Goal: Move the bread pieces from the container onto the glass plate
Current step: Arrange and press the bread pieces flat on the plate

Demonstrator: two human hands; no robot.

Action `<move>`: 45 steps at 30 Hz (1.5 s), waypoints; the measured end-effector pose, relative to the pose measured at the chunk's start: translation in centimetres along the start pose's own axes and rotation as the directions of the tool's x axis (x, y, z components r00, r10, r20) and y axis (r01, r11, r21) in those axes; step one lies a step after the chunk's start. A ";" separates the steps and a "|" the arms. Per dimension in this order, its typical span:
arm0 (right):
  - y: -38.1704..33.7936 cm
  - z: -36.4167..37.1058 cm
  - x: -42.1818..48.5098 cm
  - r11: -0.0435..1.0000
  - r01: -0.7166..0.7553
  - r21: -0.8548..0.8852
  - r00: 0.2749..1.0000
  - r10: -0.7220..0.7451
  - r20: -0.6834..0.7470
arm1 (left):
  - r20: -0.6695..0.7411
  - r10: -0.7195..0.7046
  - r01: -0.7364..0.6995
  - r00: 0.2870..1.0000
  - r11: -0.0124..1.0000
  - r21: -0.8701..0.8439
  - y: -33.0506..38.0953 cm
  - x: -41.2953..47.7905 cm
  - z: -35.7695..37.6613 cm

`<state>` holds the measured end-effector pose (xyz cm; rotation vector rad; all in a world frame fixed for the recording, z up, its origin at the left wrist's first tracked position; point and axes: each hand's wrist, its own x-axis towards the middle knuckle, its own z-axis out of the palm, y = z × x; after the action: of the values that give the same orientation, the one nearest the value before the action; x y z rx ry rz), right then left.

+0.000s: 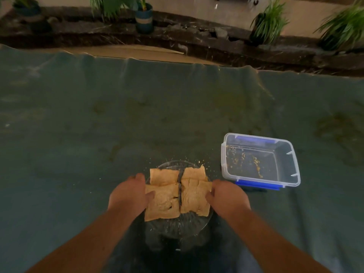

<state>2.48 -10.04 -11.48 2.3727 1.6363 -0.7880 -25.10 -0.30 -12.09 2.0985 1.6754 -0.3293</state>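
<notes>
No readable text, labels or numbers anywhere.

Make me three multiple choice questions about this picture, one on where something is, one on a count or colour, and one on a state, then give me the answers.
1. Where does the plastic container sit relative to the glass plate?
A. to its right
B. to its left
C. stacked on it

2. How many bread pieces lie on the plate?
A. one
B. four
C. seven

3. What is inside the container?
A. whole slices
B. water
C. only crumbs

Answers:
1 A: it stands on the green cloth, right of the plate.
2 B: two pieces lie far, two near.
3 C: only scattered crumbs dot its floor, and it has no lid on.

The left hand and right hand each touch a near piece.
</notes>
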 end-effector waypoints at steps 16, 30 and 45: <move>-4.0 0.9 4.0 0.925 0.338 -0.174 0.938 -0.345 -0.013 | 0.130 0.320 -0.342 0.939 0.914 0.217 5.2 2.1 1.2; -3.4 2.0 1.8 0.904 0.425 -0.042 0.899 -0.416 0.139 | 0.314 0.304 -0.331 0.900 0.943 0.035 3.4 0.7 2.9; -2.6 4.7 1.3 0.911 0.382 -0.156 0.922 -0.387 -0.003 | 0.070 0.388 -0.395 0.919 0.907 0.149 4.1 0.9 4.7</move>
<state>-1.09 -9.90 -15.72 1.9951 2.1326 -0.6508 -20.50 -2.45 -15.89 2.4659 1.1960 -0.3825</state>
